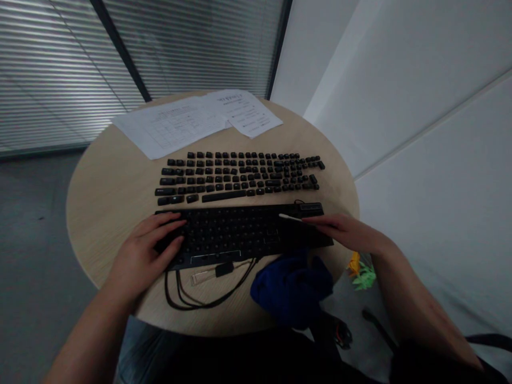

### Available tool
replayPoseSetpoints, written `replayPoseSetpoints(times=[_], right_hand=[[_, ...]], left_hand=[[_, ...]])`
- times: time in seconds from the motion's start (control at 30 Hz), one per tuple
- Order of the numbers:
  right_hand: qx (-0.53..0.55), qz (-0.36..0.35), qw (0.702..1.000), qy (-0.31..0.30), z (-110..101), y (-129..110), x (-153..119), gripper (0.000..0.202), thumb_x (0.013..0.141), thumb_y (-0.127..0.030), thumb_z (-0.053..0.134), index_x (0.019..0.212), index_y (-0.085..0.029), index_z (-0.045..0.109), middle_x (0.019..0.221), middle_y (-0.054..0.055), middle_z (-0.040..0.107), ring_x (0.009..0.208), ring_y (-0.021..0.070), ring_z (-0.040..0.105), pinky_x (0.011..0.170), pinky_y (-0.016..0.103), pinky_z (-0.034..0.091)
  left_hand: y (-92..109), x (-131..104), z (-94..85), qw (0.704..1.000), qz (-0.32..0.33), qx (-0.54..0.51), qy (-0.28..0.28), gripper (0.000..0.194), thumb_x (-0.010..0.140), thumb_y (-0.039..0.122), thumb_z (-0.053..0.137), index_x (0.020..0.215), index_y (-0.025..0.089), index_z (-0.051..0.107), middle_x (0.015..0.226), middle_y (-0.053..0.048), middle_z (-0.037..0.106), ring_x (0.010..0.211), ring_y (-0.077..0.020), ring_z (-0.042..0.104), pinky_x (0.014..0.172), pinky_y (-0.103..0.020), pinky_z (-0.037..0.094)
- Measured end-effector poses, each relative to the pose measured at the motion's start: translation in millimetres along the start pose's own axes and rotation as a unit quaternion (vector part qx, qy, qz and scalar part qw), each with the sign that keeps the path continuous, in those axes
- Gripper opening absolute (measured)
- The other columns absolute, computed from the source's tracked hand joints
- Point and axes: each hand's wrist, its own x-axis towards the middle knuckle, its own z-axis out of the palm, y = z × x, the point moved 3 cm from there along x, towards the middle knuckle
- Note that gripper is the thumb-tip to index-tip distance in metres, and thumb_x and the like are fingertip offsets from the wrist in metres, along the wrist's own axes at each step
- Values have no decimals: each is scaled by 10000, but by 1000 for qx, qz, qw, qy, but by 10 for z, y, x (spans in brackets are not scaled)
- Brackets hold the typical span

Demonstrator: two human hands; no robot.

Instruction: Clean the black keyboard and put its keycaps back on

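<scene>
A black keyboard [228,232] with its keycaps off lies flat on the round wooden table [88,213]. My left hand [146,250] rests on its left end, fingers spread and stretched over the edge. My right hand [344,229] is closed in a pinch on a thin white cotton swab [290,217], whose tip points left over the keyboard's right part. I cannot tell whether the tip touches the board. Behind the keyboard, the loose black keycaps lie in rows, with the long spacebar [224,196] nearest. A keycap puller [224,269] with wire loops lies in front.
A crumpled blue cloth [292,288] sits at the table's front edge, beside a looped black cable [212,304]. Printed papers [172,125] cover part of the far side. A window with blinds [200,48] and a white wall [420,96] stand close behind.
</scene>
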Motion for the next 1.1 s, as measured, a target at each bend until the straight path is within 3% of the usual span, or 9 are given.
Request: replayPoseSetpoints(times=[0.07, 0.2, 0.27, 0.4, 0.47, 0.6, 0.77, 0.9, 1.1], right_hand=[[-15, -4, 1000, -5, 17, -46, -25, 413, 1046, -304, 459, 1428, -309, 613, 1341, 32, 711, 1195, 241, 680, 1067, 467, 524], [-1, -48, 995, -86, 89, -127, -197, 382, 1051, -322, 473, 1391, -320, 648, 1333, 12, 717, 1192, 217, 687, 1045, 393, 542], [-5, -45, 997, -66, 105, -138, -259, 390, 1056, -323, 466, 1408, -323, 633, 1334, 16, 717, 1179, 216, 693, 1031, 390, 550], [-45, -8, 998, 49, 139, -140, -255, 415, 1059, -295, 442, 1442, -325, 598, 1336, 39, 712, 1171, 240, 690, 1027, 449, 549], [-44, -11, 998, 36, 186, -147, -241, 412, 1054, -281, 458, 1437, -330, 600, 1324, 35, 720, 1166, 238, 694, 1026, 449, 549], [6, -44, 997, -67, 247, -135, -276, 373, 1047, -296, 498, 1387, -321, 648, 1293, 18, 738, 1154, 211, 705, 1019, 397, 557], [2, -26, 1000, -15, 183, -95, -272, 388, 1056, -348, 470, 1403, -314, 639, 1319, 27, 724, 1169, 231, 698, 1035, 422, 551], [8, -42, 996, -77, 189, -139, -277, 363, 1048, -363, 494, 1364, -342, 672, 1285, -3, 741, 1151, 219, 709, 1029, 377, 555], [-21, -13, 1000, 8, 61, -30, -387, 382, 1043, -358, 497, 1395, -348, 644, 1306, -1, 731, 1137, 225, 711, 1024, 385, 558]], left_hand=[[7, 5, -4, 1000, 2, 0, 2, 328, 949, 456, 543, 1165, 267, 703, 1334, -78, 670, 1251, -309, 615, 1115, -574, 473], [10, 11, -4, 1000, 5, 2, 0, 329, 956, 446, 541, 1170, 253, 699, 1342, -88, 665, 1258, -304, 612, 1115, -563, 475], [10, 11, -4, 1000, 12, 3, 1, 331, 957, 440, 543, 1168, 240, 700, 1333, -103, 667, 1246, -308, 618, 1104, -571, 480], [10, 8, 1, 1000, 18, 7, -1, 347, 962, 447, 537, 1172, 223, 698, 1332, -118, 665, 1250, -318, 614, 1105, -583, 474], [6, 5, 2, 1000, 18, 8, 0, 351, 962, 453, 537, 1176, 225, 697, 1335, -116, 663, 1261, -317, 607, 1111, -579, 469], [-5, 2, 5, 1000, 22, 10, 0, 352, 969, 443, 538, 1177, 207, 697, 1333, -130, 661, 1262, -318, 605, 1112, -585, 464], [-7, 4, 12, 999, 36, 19, 6, 384, 979, 455, 508, 1181, 196, 707, 1324, -123, 671, 1241, -313, 618, 1093, -588, 481], [-13, 0, 22, 998, 51, 26, 14, 403, 990, 440, 500, 1190, 158, 707, 1314, -137, 671, 1228, -301, 622, 1086, -552, 495], [-34, -4, 33, 998, 56, 30, 16, 416, 993, 433, 498, 1190, 133, 710, 1309, -152, 670, 1232, -308, 620, 1089, -533, 491]])
